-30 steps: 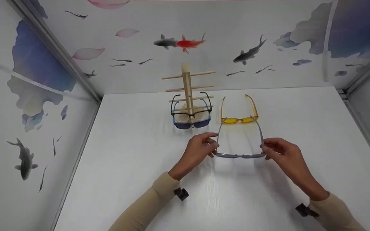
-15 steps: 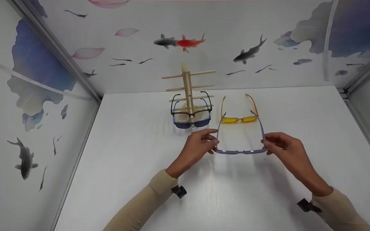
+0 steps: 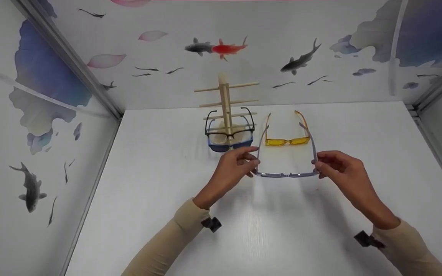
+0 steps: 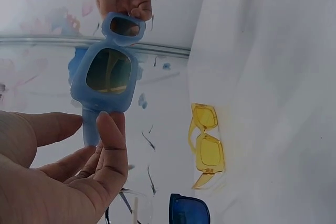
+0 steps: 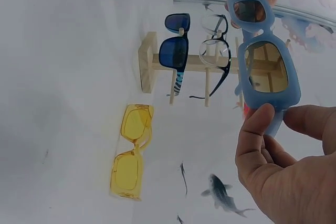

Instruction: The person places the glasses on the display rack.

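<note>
Light blue-grey sunglasses (image 3: 287,175) with brownish lenses are held up above the white table, temples spread and pointing away from me. My left hand (image 3: 236,164) pinches the left temple near its hinge. On the other side my right hand (image 3: 342,168) pinches the right temple close to the frame. Both wrist views show thumb and fingers on the blue sunglasses (image 4: 107,80), one hand per side. Beyond them, yellow sunglasses (image 3: 287,142) rest on the table with temples unfolded; the tips of the held temples overlap them in the head view.
A wooden glasses stand (image 3: 225,101) with several crossbars rises left of the yellow pair. Black-framed glasses (image 3: 229,135) hang on it above dark blue sunglasses (image 5: 174,52). Painted panels enclose the white table (image 3: 159,184) at the back and sides.
Both hands have moved the blue sunglasses away from me, toward the back of the table. The yellow pair and the glasses on the stand have stayed in place.
</note>
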The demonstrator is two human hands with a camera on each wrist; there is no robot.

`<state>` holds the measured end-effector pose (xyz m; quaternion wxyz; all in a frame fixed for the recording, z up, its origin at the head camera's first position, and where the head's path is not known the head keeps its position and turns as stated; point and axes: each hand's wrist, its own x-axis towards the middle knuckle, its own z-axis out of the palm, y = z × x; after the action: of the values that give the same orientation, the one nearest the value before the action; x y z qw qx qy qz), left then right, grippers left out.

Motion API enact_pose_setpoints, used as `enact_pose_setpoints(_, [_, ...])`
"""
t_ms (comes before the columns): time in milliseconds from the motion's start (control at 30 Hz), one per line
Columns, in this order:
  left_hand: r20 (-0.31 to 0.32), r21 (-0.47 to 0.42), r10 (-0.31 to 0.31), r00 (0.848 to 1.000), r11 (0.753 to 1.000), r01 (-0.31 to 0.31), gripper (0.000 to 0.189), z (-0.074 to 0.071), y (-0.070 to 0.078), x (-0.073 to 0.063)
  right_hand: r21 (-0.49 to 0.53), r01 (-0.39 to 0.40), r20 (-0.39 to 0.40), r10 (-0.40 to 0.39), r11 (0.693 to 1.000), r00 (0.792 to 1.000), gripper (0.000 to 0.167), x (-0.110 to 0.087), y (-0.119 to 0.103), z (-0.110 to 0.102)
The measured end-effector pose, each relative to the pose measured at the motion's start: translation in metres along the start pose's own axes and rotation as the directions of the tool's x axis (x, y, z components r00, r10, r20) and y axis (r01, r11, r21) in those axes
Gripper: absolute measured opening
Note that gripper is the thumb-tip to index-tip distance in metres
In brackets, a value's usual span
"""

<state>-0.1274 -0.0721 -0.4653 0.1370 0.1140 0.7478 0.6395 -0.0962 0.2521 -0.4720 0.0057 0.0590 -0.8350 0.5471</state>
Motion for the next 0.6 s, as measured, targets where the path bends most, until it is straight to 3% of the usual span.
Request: enact_pose_setpoints(600, [-0.048,-0.024,0.044,0.998,0.999,-0.045,0.041,-0.019,0.016,-0.010,0.095,0.004,0.038,-0.008,0.995,0.999,0.032,0.012,-0.021,0.006])
